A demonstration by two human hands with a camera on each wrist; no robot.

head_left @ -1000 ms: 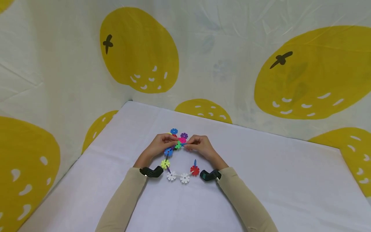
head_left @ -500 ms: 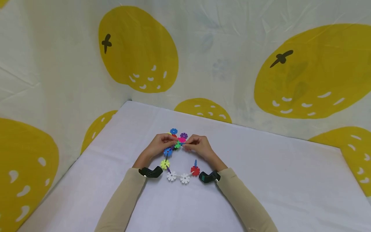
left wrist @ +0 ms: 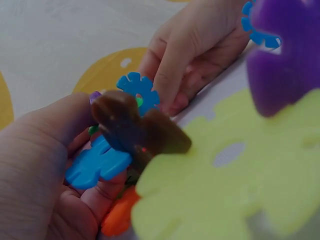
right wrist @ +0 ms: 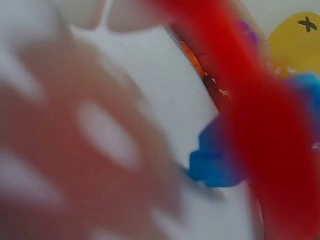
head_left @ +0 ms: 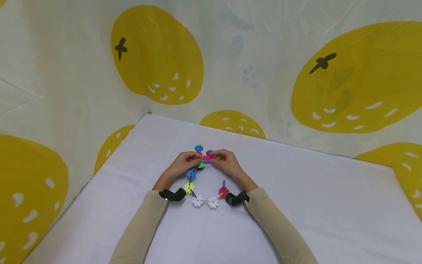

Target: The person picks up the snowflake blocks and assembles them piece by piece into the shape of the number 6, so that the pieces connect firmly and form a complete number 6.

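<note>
We see the left hand's (head_left: 184,164) grip pinching a chain of multicoloured notched plastic discs (head_left: 191,173); the right hand (head_left: 226,163) is at a round blue plastic disc (left wrist: 136,90), whether clamped we cannot tell; below, the chain curves over the white cloth-covered table (head_left: 296,205) through 7 o'clock to a round red plastic disc (head_left: 224,193) at 5 o'clock

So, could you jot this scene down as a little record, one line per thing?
Left hand: holds part of a colourful chain of notched discs
Right hand: pinches a blue disc
Chain's near side: two white discs, then a red disc
Surface: white cloth
Backdrop: white sheet printed with large yellow shapes
Wrists: black device on each
</note>
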